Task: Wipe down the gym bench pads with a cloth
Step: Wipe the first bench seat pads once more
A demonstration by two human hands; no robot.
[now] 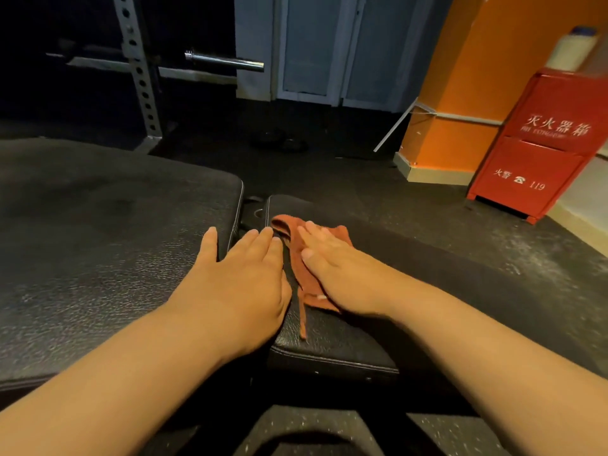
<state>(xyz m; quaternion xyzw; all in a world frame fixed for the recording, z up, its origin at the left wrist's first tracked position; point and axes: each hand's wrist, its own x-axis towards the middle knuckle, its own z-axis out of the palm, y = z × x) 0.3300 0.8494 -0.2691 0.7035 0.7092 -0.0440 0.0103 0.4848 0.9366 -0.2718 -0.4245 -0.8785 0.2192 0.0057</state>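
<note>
A black gym bench fills the lower left and middle: a long back pad (92,245) on the left and a smaller seat pad (332,343) to its right, with a narrow gap between them. An orange-brown cloth (304,278) lies flat on the seat pad, a loose strip trailing toward me. My right hand (332,268) presses flat on the cloth, fingers together and pointing away. My left hand (243,274) rests palm down with its fingers apart, bridging the gap between the two pads, just left of the cloth.
A red fire extinguisher box (539,149) with a white bottle (574,49) on top stands against the orange wall at right. A perforated rack upright (139,70) and a barbell sleeve (227,62) are behind the bench. Dark speckled rubber floor (460,232) surrounds it.
</note>
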